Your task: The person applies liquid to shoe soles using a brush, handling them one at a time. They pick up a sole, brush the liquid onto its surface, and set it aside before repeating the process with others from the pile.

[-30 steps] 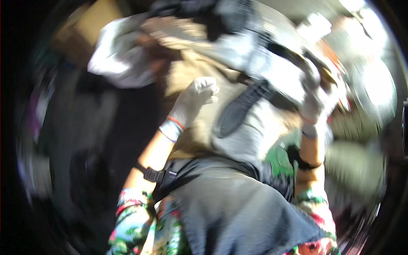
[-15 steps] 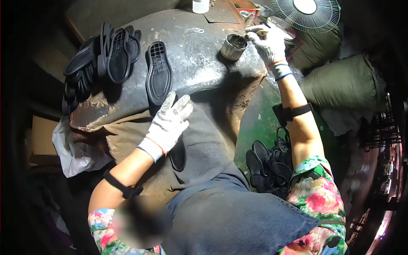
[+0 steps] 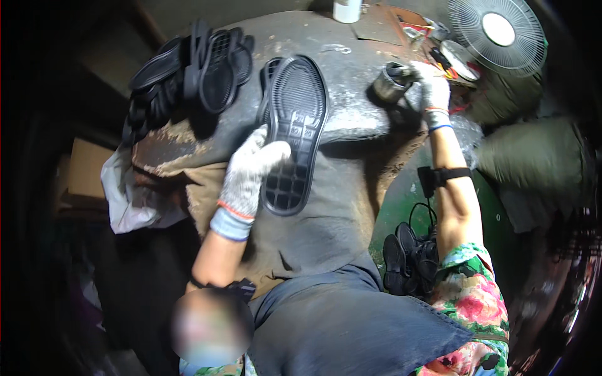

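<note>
A black shoe sole (image 3: 300, 88) is in my gloved left hand (image 3: 248, 166), tilted up over the near edge of the bench with its gridded face in view. The thumb presses on that face and the other fingers are behind it. Partly hidden by it, another black sole (image 3: 268, 75) lies on the bench. At the right, my gloved right hand (image 3: 434, 91) is closed beside a small metal can (image 3: 389, 93). It grips what looks like a brush (image 3: 406, 74), its end at the can's mouth; the handle is mostly hidden.
Several black soles (image 3: 219, 75) are piled at the bench's left. A white container (image 3: 347, 10) stands at the back, with a fan (image 3: 498, 31) at the far right. Black shoes (image 3: 407, 257) are on the green floor below; olive sacks (image 3: 533, 150) sit at the right.
My left hand has taken up a sole and now holds it tilted above the bench edge. My right hand has brought the brush to the can. The whole view has shifted.
</note>
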### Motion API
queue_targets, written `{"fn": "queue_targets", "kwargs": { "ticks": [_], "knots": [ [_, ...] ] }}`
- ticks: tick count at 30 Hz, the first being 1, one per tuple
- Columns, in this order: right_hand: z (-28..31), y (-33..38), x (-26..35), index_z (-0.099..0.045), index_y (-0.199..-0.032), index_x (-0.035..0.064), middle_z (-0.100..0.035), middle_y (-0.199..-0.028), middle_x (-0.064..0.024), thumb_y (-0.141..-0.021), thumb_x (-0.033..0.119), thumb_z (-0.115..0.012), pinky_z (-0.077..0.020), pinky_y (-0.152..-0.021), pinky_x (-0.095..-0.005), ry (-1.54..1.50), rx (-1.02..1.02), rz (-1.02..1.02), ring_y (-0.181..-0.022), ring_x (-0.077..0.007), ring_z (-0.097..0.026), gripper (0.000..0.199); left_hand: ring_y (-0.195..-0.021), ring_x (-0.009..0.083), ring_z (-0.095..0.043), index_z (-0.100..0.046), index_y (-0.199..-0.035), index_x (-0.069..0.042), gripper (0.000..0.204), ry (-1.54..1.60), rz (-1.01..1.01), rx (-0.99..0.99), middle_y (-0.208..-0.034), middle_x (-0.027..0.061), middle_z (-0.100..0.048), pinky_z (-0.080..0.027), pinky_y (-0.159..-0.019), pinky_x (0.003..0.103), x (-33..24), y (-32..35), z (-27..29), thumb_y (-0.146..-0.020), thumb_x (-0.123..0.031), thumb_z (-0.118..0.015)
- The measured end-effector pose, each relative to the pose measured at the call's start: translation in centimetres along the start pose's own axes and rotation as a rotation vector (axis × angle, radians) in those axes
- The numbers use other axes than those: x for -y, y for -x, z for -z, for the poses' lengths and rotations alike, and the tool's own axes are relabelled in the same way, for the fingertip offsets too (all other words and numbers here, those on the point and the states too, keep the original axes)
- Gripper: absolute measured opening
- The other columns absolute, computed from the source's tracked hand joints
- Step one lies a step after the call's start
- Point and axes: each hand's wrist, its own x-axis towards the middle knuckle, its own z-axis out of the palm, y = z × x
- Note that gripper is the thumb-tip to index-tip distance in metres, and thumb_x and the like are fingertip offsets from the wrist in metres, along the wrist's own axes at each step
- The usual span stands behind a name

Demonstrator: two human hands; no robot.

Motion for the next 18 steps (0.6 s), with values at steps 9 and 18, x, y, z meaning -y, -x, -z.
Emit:
{"fn": "queue_targets", "kwargs": {
  "ticks": [9,18],
  "knots": [
    [3.6,-0.3,6.7,-0.070,-0.129,0.0078,-0.075,-0.122,-0.0107,-0.092,-0.002,-0.066,-0.0535,-0.101,-0.0373,-0.428,-0.202,-0.012,-0.112,-0.0228,-0.070,0.038,-0.141,0.0480,-0.043,-0.036,-0.156,0.003,0.087,1.336,0.362,0.499,-0.153,0.0321,-0.044,-0.036,-0.111,0.074,2.8,-1.6,-3.9,-0.097,-0.057,-0.059],
    [0.5,1.6,15.1,-0.073,-0.120,0.0063,-0.076,-0.113,-0.0124,-0.094,0.002,-0.059,-0.0561,-0.095,-0.0344,-0.110,-0.013,0.259,-0.105,-0.0256,-0.072,0.031,-0.123,0.0604,-0.055,-0.041,-0.153,0.000,0.077,1.176,0.542,0.529,-0.150,0.0289,-0.048,-0.049,-0.091,0.078,5.1,-0.7,-1.9,-0.103,-0.059,-0.045]
  ]
}}
